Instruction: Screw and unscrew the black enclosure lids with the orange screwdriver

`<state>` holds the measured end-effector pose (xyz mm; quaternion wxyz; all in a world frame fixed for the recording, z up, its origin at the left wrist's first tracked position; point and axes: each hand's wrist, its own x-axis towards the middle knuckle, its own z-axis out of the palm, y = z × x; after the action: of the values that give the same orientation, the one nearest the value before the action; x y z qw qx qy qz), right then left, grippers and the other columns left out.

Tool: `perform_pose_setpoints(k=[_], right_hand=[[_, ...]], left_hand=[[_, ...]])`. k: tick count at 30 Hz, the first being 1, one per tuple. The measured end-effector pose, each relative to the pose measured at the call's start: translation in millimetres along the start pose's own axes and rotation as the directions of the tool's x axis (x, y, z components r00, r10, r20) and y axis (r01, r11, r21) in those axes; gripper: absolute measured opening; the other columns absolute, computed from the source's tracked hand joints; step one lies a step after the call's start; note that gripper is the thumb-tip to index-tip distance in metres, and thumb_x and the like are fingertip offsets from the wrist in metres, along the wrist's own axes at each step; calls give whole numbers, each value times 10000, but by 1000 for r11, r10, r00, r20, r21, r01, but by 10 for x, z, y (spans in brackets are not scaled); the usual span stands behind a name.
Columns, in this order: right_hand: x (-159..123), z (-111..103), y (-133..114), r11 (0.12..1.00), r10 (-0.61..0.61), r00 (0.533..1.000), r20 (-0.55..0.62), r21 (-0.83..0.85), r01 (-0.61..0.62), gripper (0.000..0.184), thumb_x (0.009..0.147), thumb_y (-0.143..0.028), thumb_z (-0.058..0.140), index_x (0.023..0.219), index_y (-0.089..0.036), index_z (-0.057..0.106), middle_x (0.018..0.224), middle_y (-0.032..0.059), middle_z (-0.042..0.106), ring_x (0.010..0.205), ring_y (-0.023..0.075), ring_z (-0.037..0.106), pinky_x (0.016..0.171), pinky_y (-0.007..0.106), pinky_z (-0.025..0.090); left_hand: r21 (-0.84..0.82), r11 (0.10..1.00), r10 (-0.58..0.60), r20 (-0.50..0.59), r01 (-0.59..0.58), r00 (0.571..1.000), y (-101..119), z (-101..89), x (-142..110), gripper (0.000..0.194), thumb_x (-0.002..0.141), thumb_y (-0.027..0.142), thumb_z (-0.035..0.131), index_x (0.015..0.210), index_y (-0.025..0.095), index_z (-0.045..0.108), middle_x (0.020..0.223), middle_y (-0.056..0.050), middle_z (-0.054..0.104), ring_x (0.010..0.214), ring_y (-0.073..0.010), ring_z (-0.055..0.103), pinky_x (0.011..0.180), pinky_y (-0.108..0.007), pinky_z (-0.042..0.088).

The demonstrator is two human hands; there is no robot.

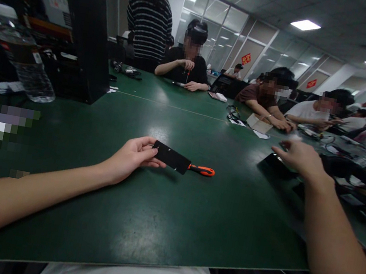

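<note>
My left hand (137,152) pinches the left end of a flat black rectangular plate (172,158), thumb on top and fingers beneath. The plate is held just over the green table (141,214), tilted slightly. An orange and black screwdriver handle (202,170) shows at the plate's right end; the rest of the screwdriver is hidden behind the plate. Far to the right, my right hand (301,160) is stretched over a dark, shiny flat object (277,165). Its thumb points left and its other fingers are partly hidden and blurred, so I cannot make out whether it grips anything.
At the left stand a water bottle (23,54) and a tall black case (82,25). Black straps and gear (355,181) lie at the right, with a small cardboard box (259,123) farther back. Several people sit around the table; one across (188,57) holds a screwdriver.
</note>
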<state>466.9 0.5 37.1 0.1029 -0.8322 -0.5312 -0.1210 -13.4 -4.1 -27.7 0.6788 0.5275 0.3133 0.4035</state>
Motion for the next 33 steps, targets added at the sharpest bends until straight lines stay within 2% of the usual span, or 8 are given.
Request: perform_pose_setpoints(k=[7,11,17,19,22,25,29,33], right_hand=[[-926,15,-1521,603,-540,842,15,704,374,515,997,-647,353,1086,-233,645,1149,65,730,965,173,691,864,340,565],[-1493,41,-2000,234,-787,609,99,961,146,389,948,-572,572,945,-188,630,1085,68,723,897,154,653,802,309,528],[-1514,-17,-1972,225,-864,449,229,972,-63,363,884,-528,689,899,-181,584,823,18,710,744,130,631,664,255,458],[-1327,-64,-1843,266,-826,515,230,964,-4,378,837,-533,732,891,-176,617,898,43,734,778,142,647,679,262,471],[-927,-162,-1486,410,-621,777,98,886,217,399,785,-552,758,931,-191,677,1174,79,729,968,192,677,824,306,523],[-508,-235,-925,894,-222,972,-79,381,235,394,897,-539,606,1128,-235,701,1246,69,713,1052,203,668,895,302,509],[-151,-175,-130,993,104,991,-87,66,-99,373,855,-359,624,1100,-106,748,1169,258,704,1125,398,622,901,468,454],[2,17,356,972,235,971,45,-31,-233,321,794,-389,668,972,-146,779,1018,216,739,942,364,655,746,409,452]], left_hand=[[137,989,32,112,-48,993,-29,34,-32,213,875,251,761,1016,124,664,936,-77,769,846,-174,776,763,-221,606],[195,975,75,166,-107,983,-38,60,-74,214,874,291,755,986,123,682,915,-78,769,845,-186,768,773,-257,598],[282,948,80,245,-150,966,-60,88,-118,184,885,260,710,1021,138,688,872,-62,768,831,-182,748,804,-287,575],[328,931,91,223,-162,971,-65,74,-105,221,866,230,717,1068,145,690,948,-72,770,901,-189,742,857,-296,565],[389,907,89,195,-160,977,-56,53,-84,229,868,227,696,1083,147,696,995,-82,764,938,-199,732,881,-309,555],[437,886,79,194,-158,978,-33,52,-82,191,885,223,656,1055,149,705,945,-71,762,927,-201,726,887,-313,546],[486,859,64,204,-158,977,-23,70,-92,190,903,234,623,1046,149,717,929,-70,763,924,-202,720,881,-307,532],[494,854,62,215,-164,975,-37,70,-93,197,909,247,615,1042,153,726,921,-68,759,915,-199,717,851,-290,527]])
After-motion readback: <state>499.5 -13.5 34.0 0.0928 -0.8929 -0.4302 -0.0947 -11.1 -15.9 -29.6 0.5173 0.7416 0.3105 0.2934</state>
